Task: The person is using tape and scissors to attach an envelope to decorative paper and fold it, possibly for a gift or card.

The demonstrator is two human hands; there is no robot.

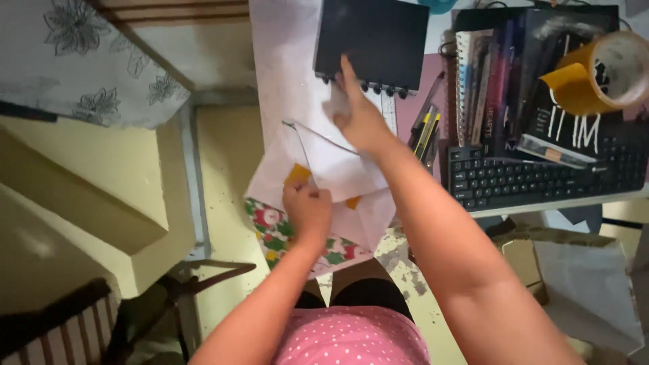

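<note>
My left hand [307, 209] pinches the near edge of a white paper-wrapped bundle [338, 169], next to a small piece of orange-brown tape [297, 174]. A second bit of tape [353, 201] sits on the paper to the right. My right hand [358, 115] lies flat on the far part of the white paper, fingers stretched toward a dark flat box [372, 40]. Under the white paper shows a sheet with a red, green and white festive pattern [277, 233].
A black keyboard [541, 176] lies at the right with books [500, 88] behind it and a roll of brown tape [608, 71] on top. Pens [426, 132] lie beside the keyboard. A floral cloth [81, 61] hangs at the top left; a wooden chair [61, 324] stands at the lower left.
</note>
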